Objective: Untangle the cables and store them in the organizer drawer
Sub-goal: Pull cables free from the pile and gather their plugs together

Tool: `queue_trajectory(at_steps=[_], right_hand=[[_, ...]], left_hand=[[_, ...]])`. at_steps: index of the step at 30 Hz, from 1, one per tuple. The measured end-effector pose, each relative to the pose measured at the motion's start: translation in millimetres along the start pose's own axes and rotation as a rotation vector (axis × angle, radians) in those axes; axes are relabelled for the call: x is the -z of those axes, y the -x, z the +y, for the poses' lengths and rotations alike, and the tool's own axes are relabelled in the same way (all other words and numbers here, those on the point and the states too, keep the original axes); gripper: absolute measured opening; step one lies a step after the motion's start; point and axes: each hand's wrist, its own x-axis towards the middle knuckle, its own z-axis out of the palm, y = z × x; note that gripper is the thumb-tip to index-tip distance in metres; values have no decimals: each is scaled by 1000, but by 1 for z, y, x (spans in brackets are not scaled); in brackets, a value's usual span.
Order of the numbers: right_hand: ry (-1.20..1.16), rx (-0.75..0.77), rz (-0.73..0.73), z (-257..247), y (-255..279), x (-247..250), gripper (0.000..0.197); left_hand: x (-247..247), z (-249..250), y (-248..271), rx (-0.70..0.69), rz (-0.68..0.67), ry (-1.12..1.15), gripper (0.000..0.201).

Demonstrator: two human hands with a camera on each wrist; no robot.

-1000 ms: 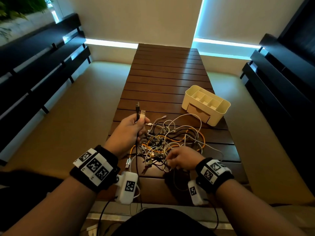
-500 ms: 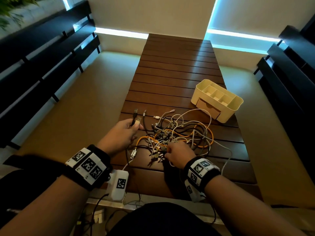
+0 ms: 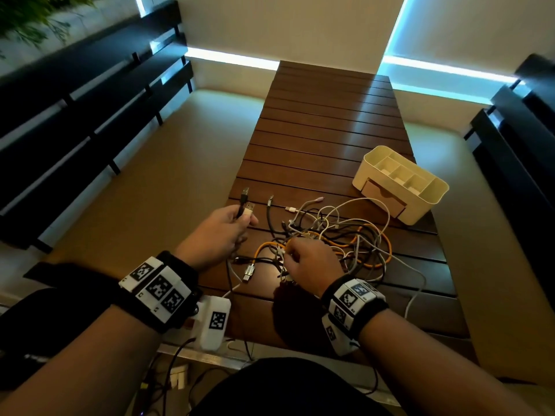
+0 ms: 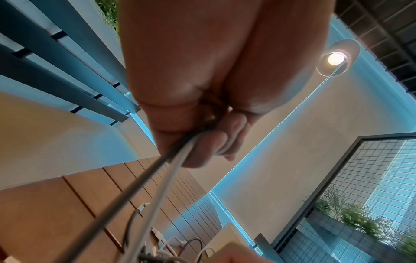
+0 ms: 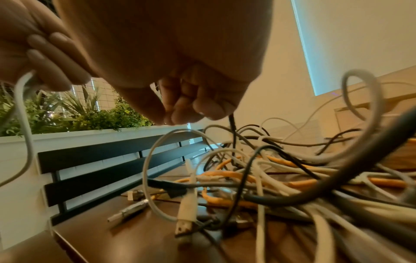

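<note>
left-hand grip point(image 3: 223, 232) is curled closed around two cable ends, one black and one pale, whose usb plugs point(image 3: 245, 202) stick out past the knuckles; in the left wrist view the two cords point(image 4: 157, 179) run taut from the fist down toward the pile. right-hand grip point(image 3: 312, 262) is pinched together on a thin dark cord point(image 5: 233, 131) at the near edge of the tangle.

tangle of cables point(image 3: 339, 238) lies on the slatted brown wooden bench point(image 3: 324, 121), between the hands and the organizer: white, grey, black and orange cords, round and rubbery, looped over and through one another, with small metal plugs poking out.

cream plastic organizer point(image 3: 401, 183) stands just beyond the pile, to the right, with open compartments on top and its drawer point(image 3: 383, 198) closed.

judging from this, the untangling step is under way and nothing is stored yet. next move likely calls for drawing the held cords out slowly while the right hand lifts crossing loops clear, since yanking could tighten the knots.
</note>
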Motion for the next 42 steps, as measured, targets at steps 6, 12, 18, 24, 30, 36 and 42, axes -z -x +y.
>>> queue_trajectory(at_steps=[6,12,18,24,30,36,42], right_hand=[[-148,221,-116,-13,-19,-27,12],[83,233,-433,-12,-35,-68,40],[385,274,-442,-20,-35,-71,39],[243,238,-245,-18,-36,-59,23],[-264,55,155,-29,-42,5,24],[-301,28,251,-49,-32,89,23],[-222,-121,8,-47,-18,124,23]], left_hand=[[2,0,1,-12,-8,12,27],[9,-3,4,0,1,13,28],[23,-6,11,2,43,18,29],[23,-5,3,-13,91,80,29],[7,7,-14,-52,112,149,30],[-21,29,-19,-180,107,180,26],[-36,40,-14,-219,112,239,27]])
